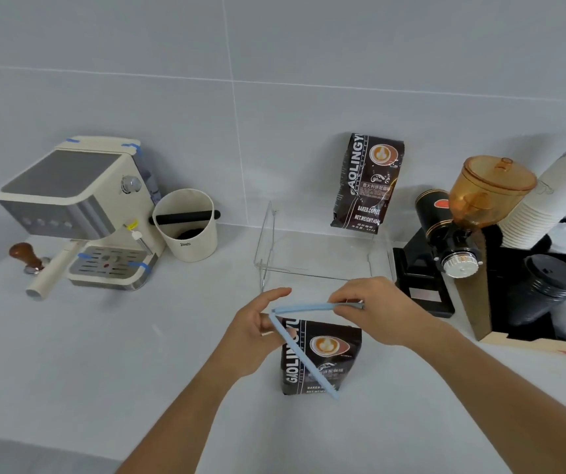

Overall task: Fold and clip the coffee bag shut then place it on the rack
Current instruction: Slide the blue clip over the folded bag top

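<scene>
Both hands [254, 331] [373, 309] pinch an opened blue clip [303, 350] over the dark upright coffee bag [329, 357].

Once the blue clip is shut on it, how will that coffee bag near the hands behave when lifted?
The coffee bag stands upright by itself, so it probably holds some weight. Its crinkled foil body looks soft and may sag. The open blue clip looks rigid, likely stiffening the top.

The pale counter [103, 354] carries an espresso machine [76, 213], knock box [187, 224], clear rack [322, 258], grinder [455, 234] and coffee bag [320, 357].
</scene>
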A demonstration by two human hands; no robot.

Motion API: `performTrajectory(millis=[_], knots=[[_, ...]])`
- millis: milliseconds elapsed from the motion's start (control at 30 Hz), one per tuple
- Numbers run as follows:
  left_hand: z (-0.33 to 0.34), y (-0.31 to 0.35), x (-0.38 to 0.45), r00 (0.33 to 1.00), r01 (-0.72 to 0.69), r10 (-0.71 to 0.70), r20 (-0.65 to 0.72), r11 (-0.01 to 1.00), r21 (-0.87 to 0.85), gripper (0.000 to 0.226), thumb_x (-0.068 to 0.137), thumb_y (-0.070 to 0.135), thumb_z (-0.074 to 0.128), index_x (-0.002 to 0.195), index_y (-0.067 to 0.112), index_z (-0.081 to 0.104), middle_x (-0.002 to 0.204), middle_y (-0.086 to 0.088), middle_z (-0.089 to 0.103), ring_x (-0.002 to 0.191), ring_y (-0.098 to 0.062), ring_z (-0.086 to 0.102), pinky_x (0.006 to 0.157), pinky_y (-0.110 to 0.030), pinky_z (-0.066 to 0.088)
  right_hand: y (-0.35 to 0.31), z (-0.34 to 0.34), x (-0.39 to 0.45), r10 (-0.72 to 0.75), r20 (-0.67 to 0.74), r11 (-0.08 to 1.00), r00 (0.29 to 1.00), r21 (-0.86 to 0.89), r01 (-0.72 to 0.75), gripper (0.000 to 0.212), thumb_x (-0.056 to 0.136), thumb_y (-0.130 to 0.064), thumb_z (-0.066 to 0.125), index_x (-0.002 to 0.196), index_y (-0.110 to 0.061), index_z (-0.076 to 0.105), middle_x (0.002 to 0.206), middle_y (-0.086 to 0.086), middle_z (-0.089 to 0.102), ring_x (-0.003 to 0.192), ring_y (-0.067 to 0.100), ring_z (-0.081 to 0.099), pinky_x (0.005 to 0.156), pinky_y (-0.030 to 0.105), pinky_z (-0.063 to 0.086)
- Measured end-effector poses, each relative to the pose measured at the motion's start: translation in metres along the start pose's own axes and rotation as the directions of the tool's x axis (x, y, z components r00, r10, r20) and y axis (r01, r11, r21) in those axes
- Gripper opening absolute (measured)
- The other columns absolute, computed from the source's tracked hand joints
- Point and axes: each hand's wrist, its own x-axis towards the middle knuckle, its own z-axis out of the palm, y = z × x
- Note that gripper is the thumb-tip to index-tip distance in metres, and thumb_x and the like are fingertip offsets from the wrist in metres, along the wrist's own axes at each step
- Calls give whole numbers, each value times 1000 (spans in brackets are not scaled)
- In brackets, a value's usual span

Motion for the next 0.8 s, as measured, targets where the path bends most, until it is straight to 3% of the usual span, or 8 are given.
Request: performTrajectory(millis=[133, 267, 333, 400, 500, 567, 700, 800], knots=[[-1, -5, -2, 995, -86, 89, -47, 995, 57, 63, 80, -12, 67, 102, 47, 67, 89, 8, 75, 80, -8, 71, 78, -18, 55, -4, 0, 5, 64, 113, 998, 992, -4, -64, 20, 91, -22, 61, 107, -22, 73, 102, -4, 74, 92, 14, 61, 86, 31, 52], [0, -10, -3, 985, -144, 151, -80, 986, 85, 52, 80, -8, 69, 101, 40, 70, 97, 35, 71, 93, 3, 68, 85, -11, 51, -1, 4, 5, 94, 149, 995, 984, 28, -99, 20, 93, -23, 58, 106, -26, 73, 95, -11, 73, 86, 6, 61, 75, 13, 44], [1, -11, -4, 982, -158, 165, -95, 984, 76, 49, 80, -7, 69, 103, 36, 69, 96, 34, 71, 96, 4, 67, 86, -10, 50, -1, 2, 3, 119, 140, 988, 983, 82, -132, 22, 94, -28, 55, 105, -23, 73, 90, -10, 71, 84, 7, 62, 71, 9, 43], [2, -12, -4, 980, -159, 165, -109, 985, 61, 49, 81, -8, 68, 103, 36, 69, 95, 31, 72, 96, 2, 67, 85, -10, 50, -2, 1, -1, 153, 186, 981, 971, 91, -172, 30, 93, -41, 54, 114, -25, 68, 103, -7, 70, 93, 11, 62, 79, 17, 46], [2, -17, -3, 980, -149, 155, -127, 987, 56, 54, 81, -11, 66, 102, 38, 69, 95, 31, 72, 94, -1, 69, 86, -12, 52, -3, 0, -9, 181, 260, 982, 949, 14, -191, 75, 71, -75, 53, 135, -36, 48, 124, -14, 56, 111, 8, 52, 97, 29, 45], [2, -19, -1, 979, -148, 154, -135, 987, 54, 53, 81, -11, 66, 103, 37, 69, 96, 31, 73, 93, -3, 69, 86, -16, 54, -6, 0, -13, 170, 303, 984, 938, -11, -175, 97, 57, -86, 54, 141, -40, 36, 131, -18, 46, 118, 7, 45, 102, 33, 43], [2, -21, 0, 976, -155, 162, -145, 986, 60, 50, 82, -9, 67, 102, 36, 69, 96, 31, 73, 95, -4, 70, 87, -19, 56, -12, 3, -16, 123, 333, 992, 935, -70, -105, 107, 60, -72, 69, 148, -35, 19, 142, -17, 33, 126, 7, 35, 107, 30, 37], [2, -23, 0, 975, -154, 163, -152, 986, 71, 51, 82, -9, 66, 101, 38, 68, 95, 32, 73, 95, -3, 70, 87, -20, 56, -10, 5, -16, 106, 308, 993, 946, -77, -86, 102, 66, -65, 71, 148, -34, 20, 144, -16, 33, 126, 6, 36, 107, 29, 37]])
